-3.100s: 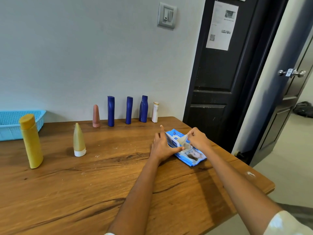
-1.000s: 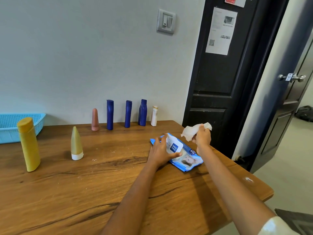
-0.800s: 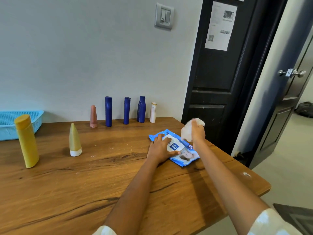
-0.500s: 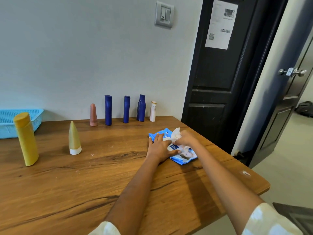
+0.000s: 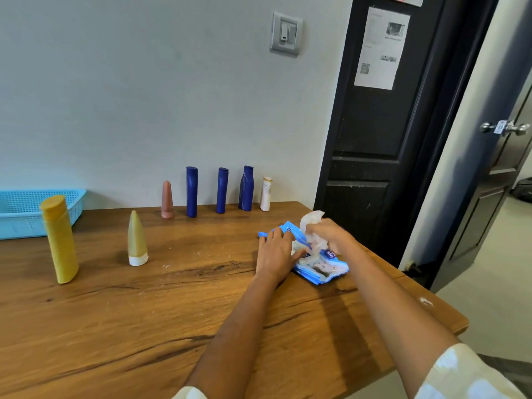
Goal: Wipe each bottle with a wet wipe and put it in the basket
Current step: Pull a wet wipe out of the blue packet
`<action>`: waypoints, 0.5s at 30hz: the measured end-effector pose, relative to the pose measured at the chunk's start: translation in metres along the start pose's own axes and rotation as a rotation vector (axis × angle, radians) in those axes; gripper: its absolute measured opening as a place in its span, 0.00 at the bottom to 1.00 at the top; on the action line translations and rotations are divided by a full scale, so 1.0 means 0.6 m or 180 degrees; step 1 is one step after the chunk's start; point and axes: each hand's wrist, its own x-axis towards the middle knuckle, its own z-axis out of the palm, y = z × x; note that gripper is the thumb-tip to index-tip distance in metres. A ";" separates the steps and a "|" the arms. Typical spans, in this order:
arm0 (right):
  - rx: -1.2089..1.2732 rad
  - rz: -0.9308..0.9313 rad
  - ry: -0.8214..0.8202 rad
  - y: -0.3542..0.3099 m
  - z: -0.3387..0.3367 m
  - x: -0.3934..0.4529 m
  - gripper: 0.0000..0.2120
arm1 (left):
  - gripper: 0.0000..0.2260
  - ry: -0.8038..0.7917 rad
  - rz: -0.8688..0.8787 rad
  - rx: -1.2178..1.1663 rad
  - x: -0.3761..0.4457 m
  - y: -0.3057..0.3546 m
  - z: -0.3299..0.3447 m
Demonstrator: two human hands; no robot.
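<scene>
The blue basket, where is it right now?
In the head view the blue basket sits at the table's far left edge against the wall, just behind the tall yellow bottle.

— The brown wooden table (image 5: 144, 326): polished?
— Smooth, with a soft sheen and dark grain cracks. The glossy blue plastic wipe packet (image 5: 322, 269) crinkles; the white cloth-like wet wipe (image 5: 311, 223) looks limp and matt.
— The bottles?
— Matt plastic, like the tall yellow one (image 5: 60, 240). The light-blue plastic mesh basket (image 5: 34, 203) is perforated.
</scene>
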 end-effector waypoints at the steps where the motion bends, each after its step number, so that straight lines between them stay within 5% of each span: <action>1: 0.0459 -0.0008 -0.0056 -0.006 -0.005 -0.001 0.21 | 0.19 0.0209 0.0021 -0.0095 -0.002 0.002 -0.003; 10: 0.1129 -0.0146 0.0051 -0.039 -0.010 -0.002 0.21 | 0.22 -0.0778 0.0239 0.0174 0.019 0.012 0.004; 15: 0.1507 -0.0265 -0.0141 -0.055 0.014 -0.012 0.18 | 0.19 -0.0703 0.0175 -0.0043 0.036 -0.010 -0.001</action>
